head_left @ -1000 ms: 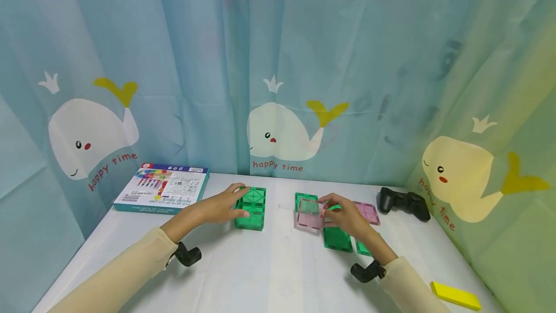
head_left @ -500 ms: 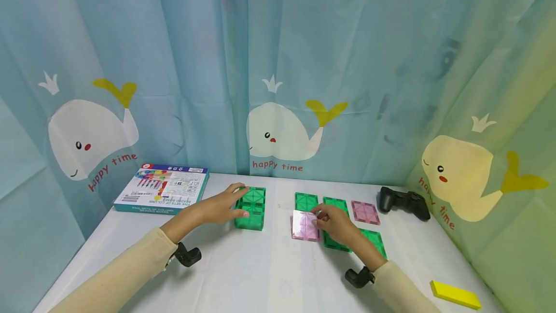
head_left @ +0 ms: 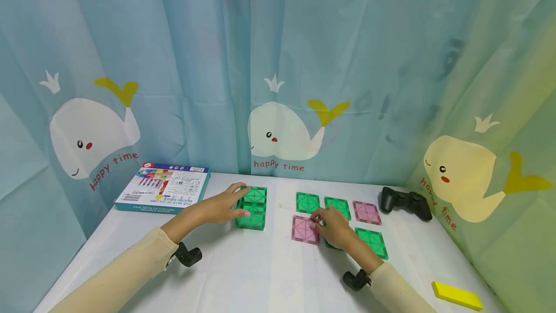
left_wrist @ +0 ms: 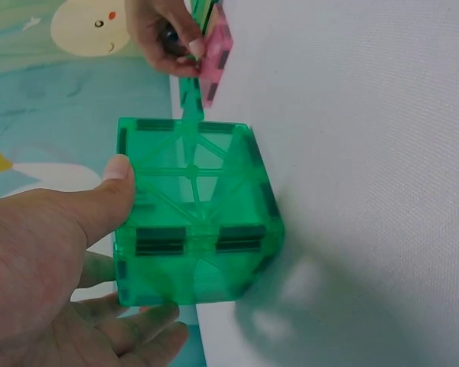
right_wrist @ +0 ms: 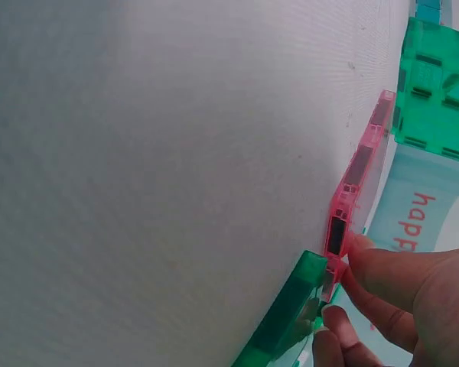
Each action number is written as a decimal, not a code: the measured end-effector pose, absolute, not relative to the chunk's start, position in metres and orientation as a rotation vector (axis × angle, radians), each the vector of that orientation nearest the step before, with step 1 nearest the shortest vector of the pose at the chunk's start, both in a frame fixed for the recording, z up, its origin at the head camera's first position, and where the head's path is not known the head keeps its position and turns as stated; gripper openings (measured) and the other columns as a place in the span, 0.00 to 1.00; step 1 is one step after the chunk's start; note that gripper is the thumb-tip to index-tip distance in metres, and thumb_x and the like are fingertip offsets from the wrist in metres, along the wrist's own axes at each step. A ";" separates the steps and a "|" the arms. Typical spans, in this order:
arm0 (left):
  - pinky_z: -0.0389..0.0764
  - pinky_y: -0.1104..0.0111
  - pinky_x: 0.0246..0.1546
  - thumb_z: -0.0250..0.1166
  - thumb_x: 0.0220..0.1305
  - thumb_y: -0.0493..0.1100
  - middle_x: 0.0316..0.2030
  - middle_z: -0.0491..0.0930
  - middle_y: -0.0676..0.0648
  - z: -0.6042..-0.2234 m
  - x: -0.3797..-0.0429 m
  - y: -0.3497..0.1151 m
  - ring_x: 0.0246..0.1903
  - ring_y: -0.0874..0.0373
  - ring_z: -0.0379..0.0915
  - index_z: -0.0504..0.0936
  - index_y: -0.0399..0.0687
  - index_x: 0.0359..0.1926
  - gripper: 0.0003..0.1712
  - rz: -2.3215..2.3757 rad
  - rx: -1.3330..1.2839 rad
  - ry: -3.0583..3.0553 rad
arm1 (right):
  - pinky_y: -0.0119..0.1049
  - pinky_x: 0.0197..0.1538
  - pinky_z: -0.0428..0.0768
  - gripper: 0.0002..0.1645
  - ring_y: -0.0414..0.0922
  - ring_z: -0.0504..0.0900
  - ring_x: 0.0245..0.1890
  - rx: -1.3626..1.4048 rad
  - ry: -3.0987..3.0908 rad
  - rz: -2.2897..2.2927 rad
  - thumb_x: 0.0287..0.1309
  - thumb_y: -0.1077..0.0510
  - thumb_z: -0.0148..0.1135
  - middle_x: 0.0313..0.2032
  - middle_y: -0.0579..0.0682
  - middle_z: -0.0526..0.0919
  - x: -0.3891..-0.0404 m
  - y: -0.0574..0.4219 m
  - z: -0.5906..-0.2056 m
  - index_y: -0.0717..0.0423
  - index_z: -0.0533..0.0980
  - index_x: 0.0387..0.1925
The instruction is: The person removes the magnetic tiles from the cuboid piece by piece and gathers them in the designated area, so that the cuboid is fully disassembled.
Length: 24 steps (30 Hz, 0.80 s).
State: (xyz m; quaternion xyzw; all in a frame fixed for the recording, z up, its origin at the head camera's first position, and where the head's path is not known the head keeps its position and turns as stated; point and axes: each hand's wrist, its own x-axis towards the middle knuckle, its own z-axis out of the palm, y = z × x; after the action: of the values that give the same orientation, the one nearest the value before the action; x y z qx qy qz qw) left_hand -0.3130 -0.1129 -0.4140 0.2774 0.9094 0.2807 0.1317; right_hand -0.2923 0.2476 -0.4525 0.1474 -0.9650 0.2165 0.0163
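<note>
A box built from green see-through magnetic tiles (head_left: pixel 253 209) stands left of centre on the table. My left hand (head_left: pixel 219 206) holds it by its left side, thumb on one face and fingers round another, as the left wrist view shows. Right of the box, a pink magnetic tile (head_left: pixel 302 231) lies flat on the table. My right hand (head_left: pixel 336 228) pinches this tile's right edge between thumb and fingers; the right wrist view shows the thumb on the pink tile (right_wrist: pixel 359 164). Partly hidden under that hand is a green tile (head_left: pixel 332 245).
Two green tiles, one left (head_left: pixel 307 203) and one right (head_left: pixel 339 205), lie behind the right hand. Beyond them are another pink tile (head_left: pixel 367 212) and a black game controller (head_left: pixel 405 204). A further green tile (head_left: pixel 373 242), a yellow block (head_left: pixel 457 295) and a flat box (head_left: pixel 162 188) also lie around.
My right hand has brought the pink tile toward me and down, from over the back green tile to flat on the table. The left hand and the green box stay put.
</note>
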 end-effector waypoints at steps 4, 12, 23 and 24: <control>0.66 0.41 0.74 0.59 0.80 0.57 0.83 0.43 0.36 -0.413 -0.313 -0.113 0.77 0.36 0.59 0.49 0.44 0.85 0.46 0.784 0.806 2.645 | 0.55 0.47 0.75 0.09 0.52 0.79 0.48 0.477 -2.995 0.646 0.69 0.58 0.71 0.45 0.53 0.82 -0.294 0.247 -0.450 0.52 0.84 0.49; 0.63 0.42 0.75 0.44 0.87 0.58 0.83 0.42 0.37 -0.410 -0.315 -0.116 0.78 0.37 0.57 0.48 0.42 0.85 0.39 0.707 0.840 2.640 | 0.49 0.51 0.83 0.21 0.53 0.81 0.52 0.672 -2.911 0.816 0.74 0.56 0.66 0.52 0.57 0.80 -0.300 0.216 -0.432 0.57 0.78 0.64; 0.63 0.43 0.75 0.40 0.89 0.46 0.82 0.45 0.33 -0.414 -0.318 -0.117 0.79 0.37 0.55 0.52 0.37 0.84 0.32 0.682 0.911 2.674 | 0.39 0.53 0.85 0.27 0.51 0.83 0.53 1.299 -2.692 0.624 0.71 0.60 0.68 0.54 0.53 0.79 -0.296 0.156 -0.428 0.54 0.74 0.68; 0.63 0.42 0.75 0.40 0.89 0.46 0.82 0.46 0.33 -0.414 -0.318 -0.117 0.79 0.36 0.55 0.52 0.37 0.83 0.32 0.690 0.916 2.674 | 0.37 0.53 0.85 0.27 0.49 0.83 0.51 1.333 -2.666 0.585 0.71 0.61 0.68 0.53 0.51 0.79 -0.297 0.153 -0.431 0.54 0.74 0.68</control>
State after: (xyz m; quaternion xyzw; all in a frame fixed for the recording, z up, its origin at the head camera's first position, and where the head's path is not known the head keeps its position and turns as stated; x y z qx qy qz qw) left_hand -0.3178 -0.1173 -0.4141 0.3128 0.9129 0.2356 0.1156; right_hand -0.2969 0.1528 -0.4308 0.4382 -0.8765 0.1924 0.0519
